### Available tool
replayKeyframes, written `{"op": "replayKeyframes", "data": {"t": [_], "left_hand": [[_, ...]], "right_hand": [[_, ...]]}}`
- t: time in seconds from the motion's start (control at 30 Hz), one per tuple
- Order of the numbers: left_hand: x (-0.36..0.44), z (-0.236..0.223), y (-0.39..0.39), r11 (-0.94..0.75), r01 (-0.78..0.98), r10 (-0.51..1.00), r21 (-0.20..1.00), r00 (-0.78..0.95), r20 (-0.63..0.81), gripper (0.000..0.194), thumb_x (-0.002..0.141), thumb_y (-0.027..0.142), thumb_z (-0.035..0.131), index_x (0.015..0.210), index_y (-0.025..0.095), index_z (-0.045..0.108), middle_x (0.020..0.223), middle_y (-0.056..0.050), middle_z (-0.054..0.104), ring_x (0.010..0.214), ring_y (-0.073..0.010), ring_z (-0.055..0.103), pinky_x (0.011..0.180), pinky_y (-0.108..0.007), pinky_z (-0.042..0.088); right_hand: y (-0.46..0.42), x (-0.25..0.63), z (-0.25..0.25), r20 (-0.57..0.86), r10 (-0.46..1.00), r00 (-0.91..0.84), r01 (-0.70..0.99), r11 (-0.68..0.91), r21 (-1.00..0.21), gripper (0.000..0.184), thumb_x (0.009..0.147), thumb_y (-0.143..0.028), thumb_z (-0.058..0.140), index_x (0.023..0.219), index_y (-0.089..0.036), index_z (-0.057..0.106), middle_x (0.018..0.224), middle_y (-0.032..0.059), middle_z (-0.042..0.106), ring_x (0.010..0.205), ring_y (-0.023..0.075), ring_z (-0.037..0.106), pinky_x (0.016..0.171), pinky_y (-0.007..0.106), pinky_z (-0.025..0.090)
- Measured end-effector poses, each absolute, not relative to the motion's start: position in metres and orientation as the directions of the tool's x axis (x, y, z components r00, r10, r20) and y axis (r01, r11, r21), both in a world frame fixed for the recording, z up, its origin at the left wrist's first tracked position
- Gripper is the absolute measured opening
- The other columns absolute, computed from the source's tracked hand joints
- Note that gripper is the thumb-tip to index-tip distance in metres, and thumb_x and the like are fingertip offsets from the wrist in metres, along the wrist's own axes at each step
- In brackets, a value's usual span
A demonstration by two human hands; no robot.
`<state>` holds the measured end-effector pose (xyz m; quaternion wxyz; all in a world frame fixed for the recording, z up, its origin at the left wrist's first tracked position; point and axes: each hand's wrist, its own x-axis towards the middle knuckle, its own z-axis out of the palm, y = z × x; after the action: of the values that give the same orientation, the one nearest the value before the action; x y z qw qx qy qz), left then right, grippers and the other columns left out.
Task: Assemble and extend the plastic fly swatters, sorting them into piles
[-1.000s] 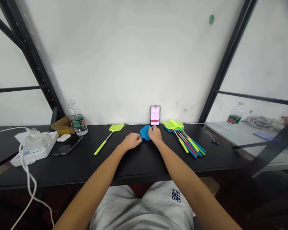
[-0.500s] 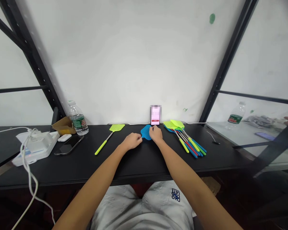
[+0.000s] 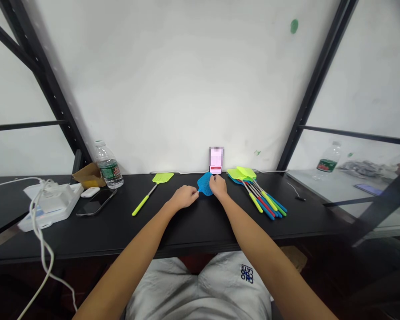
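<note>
Swatter (image 3: 205, 183), blue, is slanting away rightward from left hand (image 3: 186, 196), whose fingers are pinching its neck; right hand (image 3: 218, 186) is pinching its right edge.

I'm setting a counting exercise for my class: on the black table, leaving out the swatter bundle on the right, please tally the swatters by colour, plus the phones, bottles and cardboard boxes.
Lime swatter: 1
Blue swatter: 1
Phones, flat phone and propped phone: 2
Bottle: 1
Cardboard box: 1
Total: 6
</note>
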<state>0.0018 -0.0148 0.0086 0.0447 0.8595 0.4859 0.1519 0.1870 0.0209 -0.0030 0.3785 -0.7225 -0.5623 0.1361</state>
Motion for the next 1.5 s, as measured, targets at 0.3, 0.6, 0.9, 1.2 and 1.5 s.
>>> {"op": "replayKeyframes", "data": {"t": [0.3,0.6,0.9,1.2,1.5], "left_hand": [[0.0020,0.0079,-0.0142,-0.512,0.828,0.856,0.229,0.470,0.214,0.038,0.090,0.042,0.041,0.071,0.020,0.066,0.074,-0.006,0.068,0.074,-0.0193,0.061,0.061,-0.026,0.034],[0.0031,0.0091,-0.0143,-0.509,0.823,0.858,0.253,0.461,0.226,0.056,0.092,0.057,0.034,0.063,0.019,0.062,0.070,-0.008,0.067,0.070,-0.0193,0.061,0.058,-0.028,0.032],[0.0006,0.0130,-0.0161,-0.560,0.765,0.828,0.317,0.503,0.248,0.030,0.087,0.041,0.048,0.093,0.022,0.070,0.078,-0.003,0.069,0.076,-0.0185,0.063,0.062,-0.025,0.036],[0.0037,0.0095,-0.0169,-0.521,0.821,0.850,0.234,0.474,0.230,0.025,0.085,0.031,0.046,0.072,0.021,0.064,0.075,-0.004,0.067,0.073,-0.0185,0.061,0.060,-0.026,0.034],[0.0046,0.0111,-0.0187,-0.516,0.833,0.852,0.201,0.476,0.219,0.039,0.091,0.044,0.039,0.070,0.020,0.063,0.076,-0.007,0.068,0.074,-0.0198,0.061,0.061,-0.026,0.034]], "right_hand": [[0.0229,0.1893,-0.0046,0.237,0.914,0.331,0.701,-0.070,-0.709,0.035,0.094,-0.038,0.036,0.093,-0.018,0.064,0.098,0.0135,0.068,0.094,0.0260,0.063,0.077,0.032,0.046],[0.0246,0.1909,-0.0041,0.262,0.904,0.338,0.719,-0.069,-0.692,0.038,0.095,-0.037,0.034,0.091,-0.017,0.066,0.100,0.0157,0.069,0.096,0.0264,0.064,0.080,0.032,0.045],[0.0244,0.1937,-0.0041,0.256,0.906,0.338,0.718,-0.072,-0.692,0.039,0.095,-0.038,0.035,0.091,-0.017,0.067,0.097,0.0155,0.069,0.094,0.0268,0.064,0.078,0.032,0.046],[0.0218,0.1902,-0.0035,0.240,0.915,0.325,0.728,-0.080,-0.681,0.036,0.094,-0.038,0.036,0.090,-0.018,0.066,0.097,0.0142,0.068,0.092,0.0252,0.063,0.077,0.032,0.046],[0.0208,0.1914,-0.0009,0.233,0.911,0.339,0.719,-0.091,-0.689,0.037,0.093,-0.038,0.035,0.091,-0.017,0.065,0.100,0.0159,0.069,0.096,0.0280,0.064,0.080,0.035,0.046]]}}
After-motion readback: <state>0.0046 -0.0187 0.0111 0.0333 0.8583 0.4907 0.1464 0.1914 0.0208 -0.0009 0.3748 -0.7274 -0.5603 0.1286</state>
